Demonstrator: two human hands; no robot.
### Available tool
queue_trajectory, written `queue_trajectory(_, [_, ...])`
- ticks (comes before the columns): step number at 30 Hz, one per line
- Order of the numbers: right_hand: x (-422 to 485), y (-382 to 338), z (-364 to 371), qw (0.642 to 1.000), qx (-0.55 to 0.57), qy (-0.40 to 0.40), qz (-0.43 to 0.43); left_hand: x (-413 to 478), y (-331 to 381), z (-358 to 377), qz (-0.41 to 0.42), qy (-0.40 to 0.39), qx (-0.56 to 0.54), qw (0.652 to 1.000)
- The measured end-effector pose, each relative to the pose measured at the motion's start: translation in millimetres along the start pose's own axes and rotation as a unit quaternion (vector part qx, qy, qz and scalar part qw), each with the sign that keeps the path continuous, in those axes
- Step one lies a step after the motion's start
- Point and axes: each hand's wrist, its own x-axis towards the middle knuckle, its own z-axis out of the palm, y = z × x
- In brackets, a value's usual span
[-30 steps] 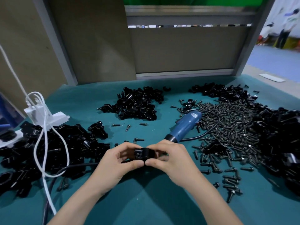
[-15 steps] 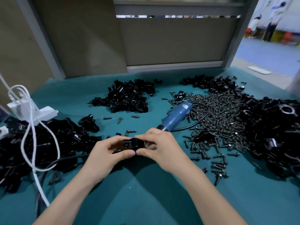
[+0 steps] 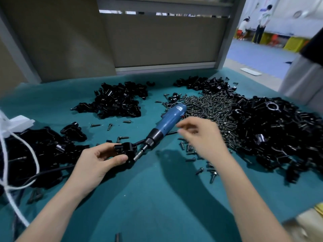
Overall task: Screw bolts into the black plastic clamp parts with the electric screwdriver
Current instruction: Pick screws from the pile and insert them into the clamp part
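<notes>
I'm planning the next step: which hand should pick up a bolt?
Right. The right hand looks empty and hovers beside the bolts; the left hand holds the clamp.

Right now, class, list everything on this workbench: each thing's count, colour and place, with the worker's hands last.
Teal cloth table cover: one, teal, under everything.
Blue electric screwdriver: one, blue with black collar, lying at centre.
Heaps of black plastic clamp parts: four, black; left, back centre, back right, right.
Heap of dark metal bolts: one, dark grey, right of the screwdriver, with strays around it.
White cable: one, white, far left.
White plug block: one, white, far left.
Single black clamp: one, black, in the left hand.
Left hand: grips the single clamp.
Right hand: blurred, over the bolts.
</notes>
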Motion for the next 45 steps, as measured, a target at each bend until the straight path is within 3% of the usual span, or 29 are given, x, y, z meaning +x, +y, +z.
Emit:
queue_trajectory(2, [4,29,-36,0.992,-0.080,0.057,0.076,1,-2,0,-0.008,0.005,0.000,1.000])
queue_trajectory(6, [11,75,-73,0.963,-0.201,0.083,0.157,1,-3,0,-0.005,0.012,0.014,1.000])
queue_trajectory(12, [21,87,-62,0.958,-0.266,0.000,0.108,0,-3,1,-0.008,0.015,0.011,1.000])
queue_trajectory(19, [33,89,-58,0.950,-0.295,-0.031,0.101,0,-1,1,-0.011,0.012,0.008,1.000])
queue_trajectory(23, [40,83,-62,0.946,-0.296,-0.069,0.107,0,-2,1,-0.010,0.010,0.004,1.000])
queue_trajectory(25, [40,79,-65,0.952,-0.287,-0.052,0.098,0,-2,1,-0.013,0.009,0.000,1.000])
queue_trajectory(30, [29,29,-53,0.995,-0.076,0.041,0.049,0,0,2,-0.013,-0.003,-0.005,1.000])
queue_trajectory(33, [16,-24,-18,0.996,0.081,-0.046,-0.016,0,1,0,-0.007,-0.008,0.000,1.000])
queue_trajectory(35, [9,-52,11,0.985,0.107,-0.128,-0.048,0,2,-1,0.003,-0.014,0.006,1.000])
queue_trajectory(41, [11,-91,57,0.973,-0.025,-0.194,-0.122,-1,0,-2,-0.002,-0.009,0.024,1.000])
queue_trajectory(45, [17,-104,61,0.944,-0.153,-0.239,-0.167,0,-1,-3,0.005,-0.019,0.035,0.999])
